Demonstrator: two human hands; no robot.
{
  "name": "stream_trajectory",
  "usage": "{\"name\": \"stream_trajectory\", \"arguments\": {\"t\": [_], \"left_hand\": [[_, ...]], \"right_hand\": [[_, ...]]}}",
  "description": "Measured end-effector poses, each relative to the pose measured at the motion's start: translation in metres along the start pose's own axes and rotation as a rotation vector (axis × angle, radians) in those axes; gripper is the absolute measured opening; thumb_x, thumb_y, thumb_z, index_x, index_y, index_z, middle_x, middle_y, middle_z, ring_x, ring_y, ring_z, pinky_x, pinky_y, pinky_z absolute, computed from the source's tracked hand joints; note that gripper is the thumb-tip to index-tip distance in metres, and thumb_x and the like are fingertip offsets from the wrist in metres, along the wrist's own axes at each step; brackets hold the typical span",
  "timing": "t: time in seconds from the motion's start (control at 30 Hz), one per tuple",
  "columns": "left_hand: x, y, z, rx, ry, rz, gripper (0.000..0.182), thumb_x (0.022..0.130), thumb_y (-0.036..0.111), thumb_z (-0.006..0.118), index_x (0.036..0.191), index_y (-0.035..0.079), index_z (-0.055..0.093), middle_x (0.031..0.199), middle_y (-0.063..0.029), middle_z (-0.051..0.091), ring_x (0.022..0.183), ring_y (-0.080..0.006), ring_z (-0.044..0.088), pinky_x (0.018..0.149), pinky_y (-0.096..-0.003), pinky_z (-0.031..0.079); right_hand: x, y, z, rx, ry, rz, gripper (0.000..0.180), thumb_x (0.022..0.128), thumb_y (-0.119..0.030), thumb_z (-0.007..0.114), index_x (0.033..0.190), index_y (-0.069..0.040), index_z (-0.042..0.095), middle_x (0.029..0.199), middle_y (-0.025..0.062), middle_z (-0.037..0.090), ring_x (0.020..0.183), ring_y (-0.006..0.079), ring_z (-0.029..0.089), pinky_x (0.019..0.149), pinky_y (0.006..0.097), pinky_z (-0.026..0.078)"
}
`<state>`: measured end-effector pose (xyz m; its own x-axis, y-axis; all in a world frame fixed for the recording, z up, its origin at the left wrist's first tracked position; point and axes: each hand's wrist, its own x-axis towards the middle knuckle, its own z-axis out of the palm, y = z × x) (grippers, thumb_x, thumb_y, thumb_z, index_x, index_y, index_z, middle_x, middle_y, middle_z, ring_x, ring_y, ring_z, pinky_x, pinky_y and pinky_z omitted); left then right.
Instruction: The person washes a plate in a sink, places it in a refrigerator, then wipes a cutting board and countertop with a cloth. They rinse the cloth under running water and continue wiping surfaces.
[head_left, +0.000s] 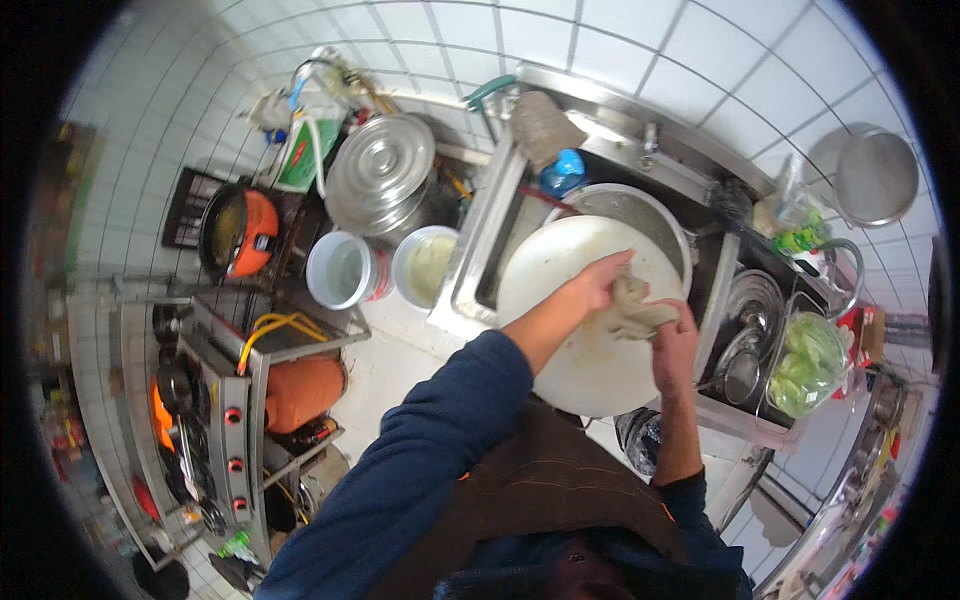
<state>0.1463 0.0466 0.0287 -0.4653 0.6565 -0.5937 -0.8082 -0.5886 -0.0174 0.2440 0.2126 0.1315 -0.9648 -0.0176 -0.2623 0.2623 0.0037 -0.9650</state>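
A large round white board (555, 262), stained brown in places, lies tilted across the front edge of a steel sink (469, 289). Over it, my left hand (604, 281) and my right hand (675, 330) both grip a crumpled greyish cloth (636, 309). Behind the board, a round metal basin (637, 202) stands in the sink and is partly covered. A blue plastic object (564, 172) and a brown-grey cloth-like bundle (544, 127) are at the sink's back left corner.
Left of the sink stand two white buckets (341, 270) (427, 266) and a lidded metal pot (382, 172). An orange gas cylinder (304, 394) is beside the stove (232, 450). At right, the second basin holds metal strainers (742, 375), near a basket of leafy greens (810, 360).
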Motion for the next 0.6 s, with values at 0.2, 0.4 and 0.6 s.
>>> {"name": "stream_trajectory", "arguments": {"t": [0.2, 0.4, 0.6], "left_hand": [[0.01, -0.009, -0.003, 0.017, 0.127, 0.141, 0.036, 0.102, 0.022, 0.049, 0.134, 0.005, 0.055, 0.126, -0.0148, 0.062, 0.111, -0.0258, 0.063, 0.104, -0.0457, 0.049], [-0.001, -0.019, 0.049, -0.005, 0.037, 0.128, 0.045, 0.102, 0.029, 0.053, 0.138, 0.002, 0.05, 0.134, -0.0109, 0.058, 0.114, -0.0233, 0.061, 0.103, -0.0417, 0.047], [0.003, 0.011, 0.056, 0.598, 0.152, 0.017, 0.05, 0.091, 0.03, 0.07, 0.131, 0.007, 0.054, 0.128, -0.0074, 0.059, 0.108, -0.019, 0.062, 0.089, -0.0394, 0.051]], "right_hand": [[0.067, 0.042, -0.011, 0.612, 0.144, -0.077, 0.028, 0.105, -0.021, 0.046, 0.12, -0.002, 0.059, 0.118, 0.0073, 0.064, 0.109, 0.0181, 0.06, 0.098, 0.0337, 0.046], [0.127, 0.083, 0.001, 1.255, -0.046, 0.371, 0.042, 0.102, -0.041, 0.05, 0.122, -0.005, 0.058, 0.11, 0.013, 0.067, 0.103, 0.0257, 0.067, 0.093, 0.0419, 0.056], [0.176, 0.083, -0.009, 0.891, 0.06, 0.322, 0.023, 0.095, -0.025, 0.06, 0.105, -0.005, 0.066, 0.093, 0.005, 0.067, 0.079, 0.0177, 0.066, 0.069, 0.0361, 0.058]]}}
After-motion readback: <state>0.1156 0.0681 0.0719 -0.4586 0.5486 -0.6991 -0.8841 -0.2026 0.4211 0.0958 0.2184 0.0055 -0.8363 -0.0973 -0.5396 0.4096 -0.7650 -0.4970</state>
